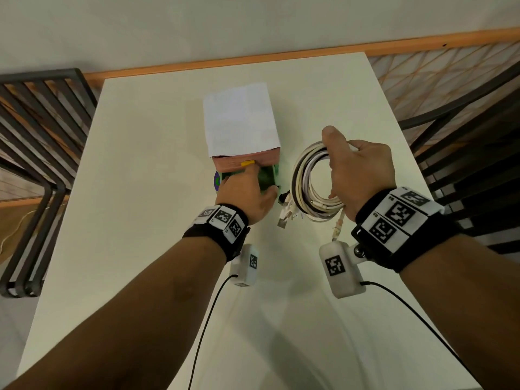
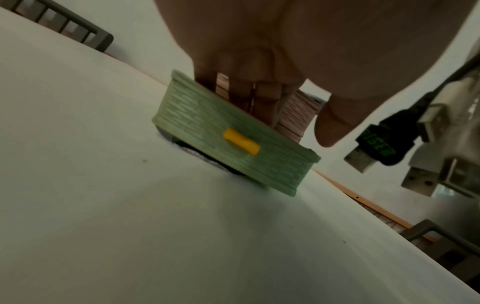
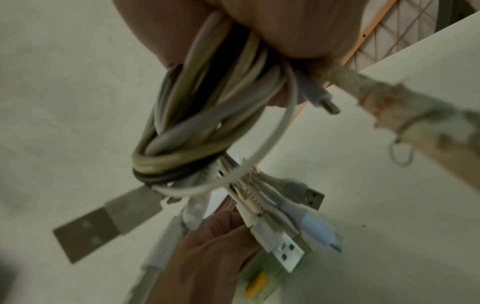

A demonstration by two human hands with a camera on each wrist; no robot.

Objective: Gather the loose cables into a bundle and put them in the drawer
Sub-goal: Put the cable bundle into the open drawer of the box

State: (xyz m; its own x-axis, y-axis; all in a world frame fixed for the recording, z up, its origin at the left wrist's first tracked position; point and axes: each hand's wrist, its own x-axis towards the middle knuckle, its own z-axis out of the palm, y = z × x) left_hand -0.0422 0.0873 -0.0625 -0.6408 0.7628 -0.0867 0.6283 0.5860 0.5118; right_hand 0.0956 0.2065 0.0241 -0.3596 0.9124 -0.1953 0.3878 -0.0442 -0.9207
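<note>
A small drawer unit (image 1: 239, 119) with a white paper top stands mid-table. Its green bottom drawer (image 1: 267, 178) (image 2: 207, 127) with a yellow handle (image 2: 241, 144) is pulled out towards me. My left hand (image 1: 244, 190) lies over it, fingers (image 2: 259, 94) hooked over the front wall, tips hidden inside, thumb free. Above it is a pink drawer (image 1: 230, 161) with its own yellow handle (image 1: 247, 163). My right hand (image 1: 357, 170) grips a coiled cable bundle (image 1: 306, 181) (image 3: 197, 127) just right of the drawer, off the table, with USB plugs (image 2: 405, 144) dangling.
The white table (image 1: 140, 192) has bare surface in front and to the left. Dark slatted chairs stand at the left (image 1: 33, 122) and right (image 1: 464, 122) edges. A purple and green disc (image 1: 217, 181) shows under the drawer's left corner.
</note>
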